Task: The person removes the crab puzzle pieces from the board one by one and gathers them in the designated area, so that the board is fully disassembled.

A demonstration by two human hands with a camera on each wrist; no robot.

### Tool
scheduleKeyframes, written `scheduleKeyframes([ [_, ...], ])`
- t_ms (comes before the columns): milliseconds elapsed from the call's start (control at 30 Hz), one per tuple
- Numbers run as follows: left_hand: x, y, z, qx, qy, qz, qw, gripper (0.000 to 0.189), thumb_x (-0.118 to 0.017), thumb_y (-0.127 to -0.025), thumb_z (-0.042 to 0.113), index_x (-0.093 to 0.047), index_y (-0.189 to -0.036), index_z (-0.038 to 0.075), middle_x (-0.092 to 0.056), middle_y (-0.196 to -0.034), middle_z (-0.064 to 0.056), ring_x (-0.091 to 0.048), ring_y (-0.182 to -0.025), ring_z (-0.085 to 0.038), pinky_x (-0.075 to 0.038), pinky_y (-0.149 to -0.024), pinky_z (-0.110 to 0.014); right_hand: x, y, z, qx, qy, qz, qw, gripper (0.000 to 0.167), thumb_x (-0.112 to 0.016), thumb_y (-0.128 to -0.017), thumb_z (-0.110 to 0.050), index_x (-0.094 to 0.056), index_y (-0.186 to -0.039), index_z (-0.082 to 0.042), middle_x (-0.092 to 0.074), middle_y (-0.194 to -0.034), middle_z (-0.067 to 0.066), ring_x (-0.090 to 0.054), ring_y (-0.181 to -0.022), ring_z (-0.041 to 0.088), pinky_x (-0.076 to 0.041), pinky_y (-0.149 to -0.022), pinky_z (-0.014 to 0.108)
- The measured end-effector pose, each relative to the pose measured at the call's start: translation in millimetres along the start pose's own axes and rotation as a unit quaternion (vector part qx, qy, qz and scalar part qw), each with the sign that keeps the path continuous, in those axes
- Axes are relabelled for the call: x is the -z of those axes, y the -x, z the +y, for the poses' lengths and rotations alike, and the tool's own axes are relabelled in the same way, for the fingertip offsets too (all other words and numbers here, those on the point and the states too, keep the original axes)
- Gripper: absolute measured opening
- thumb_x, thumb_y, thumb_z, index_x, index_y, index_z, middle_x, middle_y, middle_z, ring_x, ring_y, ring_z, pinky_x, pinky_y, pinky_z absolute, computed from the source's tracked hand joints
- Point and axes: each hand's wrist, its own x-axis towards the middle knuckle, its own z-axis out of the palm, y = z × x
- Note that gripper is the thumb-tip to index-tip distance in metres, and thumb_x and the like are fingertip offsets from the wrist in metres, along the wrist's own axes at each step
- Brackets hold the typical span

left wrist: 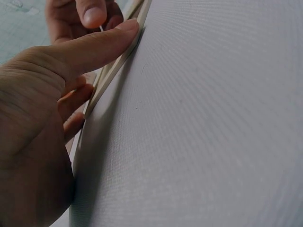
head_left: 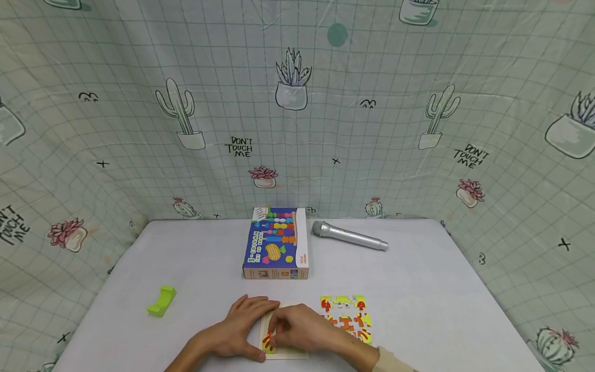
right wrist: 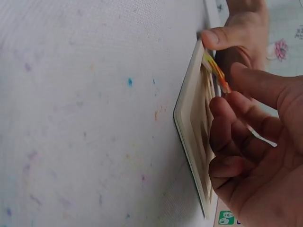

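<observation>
A shallow wooden puzzle tray (head_left: 290,355) lies flat near the front of the table. My left hand (head_left: 239,328) holds it from the left, with the thumb on the near edge and the fingers stretched to the far side; the left wrist view shows the thumb along the tray's rim (left wrist: 110,75). Over the tray, my right hand (head_left: 299,326) pinches a yellow and red puzzle piece (head_left: 268,343) at the near left corner. In the right wrist view the puzzle piece (right wrist: 216,72) tilts up towards the thumb and forefinger. My right hand covers much of the tray's inside.
Several yellow, orange and red puzzle pieces (head_left: 345,323) lie in rows right of the tray, partly behind the right forearm. A blue toy box (head_left: 276,243) stands behind, with a silver microphone (head_left: 350,236) to its right. A curved green block (head_left: 162,301) lies at left.
</observation>
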Motion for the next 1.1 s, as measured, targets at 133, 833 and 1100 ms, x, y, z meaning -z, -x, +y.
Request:
scheduleKeyframes([
  [133,-0.6,0.0,-0.9,-0.006,0.0,0.003,1.0,0.099,-0.083,-0.074,0.056,-0.037,-0.155,0.023,-0.042,-0.155,0.004,-0.024,-0.147,-0.033,0.001,-0.116,-0.069,-2.2,-2.5,0.8,0.004,-0.035,0.012,0.9993,0.012,-0.079,-0.086,-0.023,-0.068,-0.089,-0.025,-0.059,-0.072,-0.018,-0.052,-0.066,-0.005,-0.045,-0.063,0.016],
  [833,0.0,-0.5,0.6,0.006,-0.005,0.004,1.0,0.101,-0.084,-0.071,0.057,-0.038,-0.155,0.024,-0.042,-0.155,0.003,-0.025,-0.147,-0.033,0.0,-0.116,-0.069,59.4,41.5,31.5,-0.092,-0.162,-0.007,0.9824,0.004,-0.073,-0.086,-0.013,-0.074,-0.082,-0.015,-0.07,-0.076,-0.002,-0.052,-0.063,0.012,-0.04,-0.052,0.024],
  [1100,-0.5,-0.1,1.5,0.002,-0.001,0.005,1.0,0.1,-0.084,-0.072,0.056,-0.039,-0.154,0.024,-0.041,-0.156,0.003,-0.025,-0.147,-0.034,0.0,-0.116,-0.069,65.5,59.7,50.7,-0.115,-0.123,-0.037,0.985,0.008,-0.073,-0.078,-0.006,-0.073,-0.077,-0.013,-0.069,-0.07,-0.002,-0.053,-0.058,0.011,-0.041,-0.051,0.022],
])
